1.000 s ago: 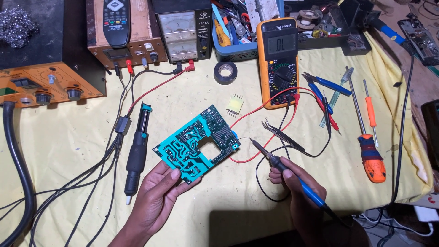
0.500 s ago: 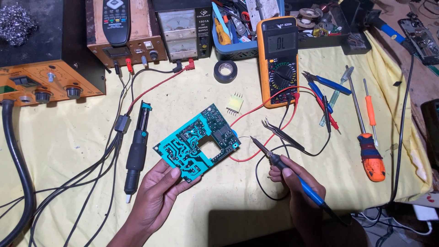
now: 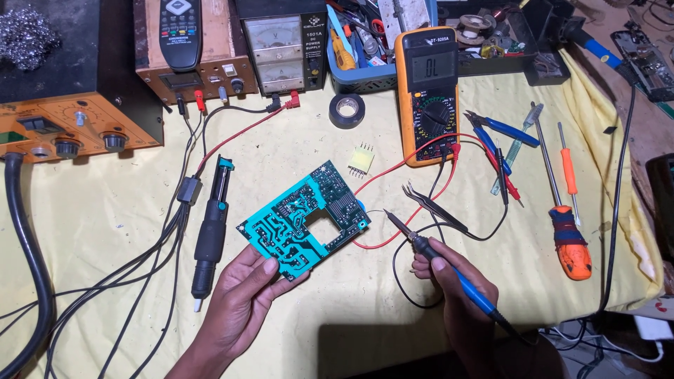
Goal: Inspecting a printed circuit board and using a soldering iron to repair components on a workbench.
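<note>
My left hand [image 3: 239, 302] holds a teal circuit board [image 3: 303, 219] by its near corner, solder side up, with a square hole cut in its middle. My right hand [image 3: 453, 281] grips a soldering iron [image 3: 442, 263] with a blue handle like a pen. Its tip points up and left, a short way right of the board and not touching it. Black tweezers [image 3: 432, 207] lie just beyond the iron's tip. An orange multimeter [image 3: 428, 95] stands behind, its red and black leads looping toward the board.
A black desoldering pump [image 3: 210, 235] lies left of the board. A tape roll [image 3: 347, 110], a small yellow component [image 3: 361, 160], screwdrivers [image 3: 565, 224] and blue pliers [image 3: 502, 130] lie on the yellow cloth [image 3: 91, 231]. Power supply boxes [image 3: 281, 45] line the back. Cables run at left.
</note>
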